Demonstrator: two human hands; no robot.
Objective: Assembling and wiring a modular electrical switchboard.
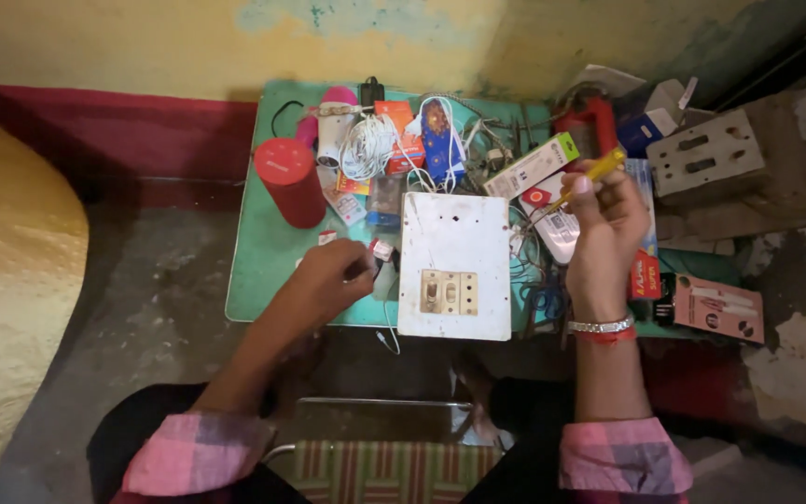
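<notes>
From my remote seat I see my right hand point(605, 224) raised above the green table point(263, 252), fingers curled closed around a screwdriver point(592, 175) with a yellow see-through handle; its thin metal tip points down and left toward the white board point(454, 252). That board is a flat, scuffed rectangle lying near the table's front edge, with a small beige switch plate point(450, 292) set low in it. My left hand point(333, 275) rests on the table just left of the board, fingers bent narrowly around a small red and white part point(382, 249); I cannot tell how firmly it is gripped.

Behind the left hand a red cylinder point(289, 180) stands upright. A coil of white cable point(368, 145) lies near the back of the table, with a blue printed packet point(442, 140) beside it. A long white box with a green end point(534, 164) lies slanted just left of the screwdriver. At the far right a flat pink carton point(718, 306) lies on a ledge, below a grey perforated block point(709, 154). The wall behind is peeling yellow plaster.
</notes>
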